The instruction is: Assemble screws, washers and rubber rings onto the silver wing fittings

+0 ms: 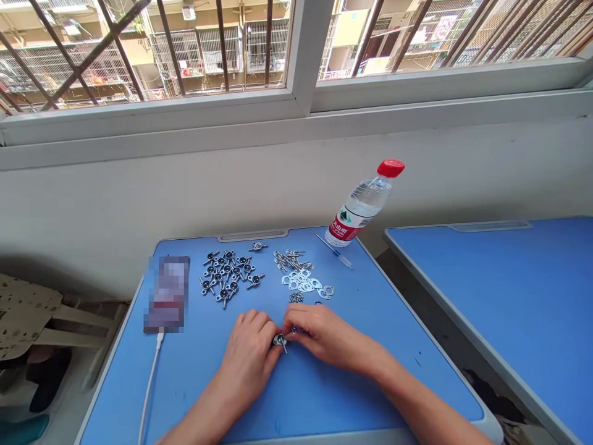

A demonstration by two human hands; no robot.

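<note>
The left hand (250, 346) pinched a metal part (280, 340) between its fingers, over the near middle of the blue counter (356, 395). The right hand (319, 330) met it from the other side, its fingers drawn narrow; whether they gripped a piece too could not be told. Beyond the hands lay dark fittings (225, 269), flat plates (303, 281) and tiny beads (296, 297), with a bottle (359, 207) near the far right corner.

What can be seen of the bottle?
The bottle, clear and plastic-looking, has a red cap on and a label with red and white. It holds clear liquid. It stands near the far right corner of the table, leaning rightward in this picture. A slim tool lies by its base; contact is unclear.
</note>
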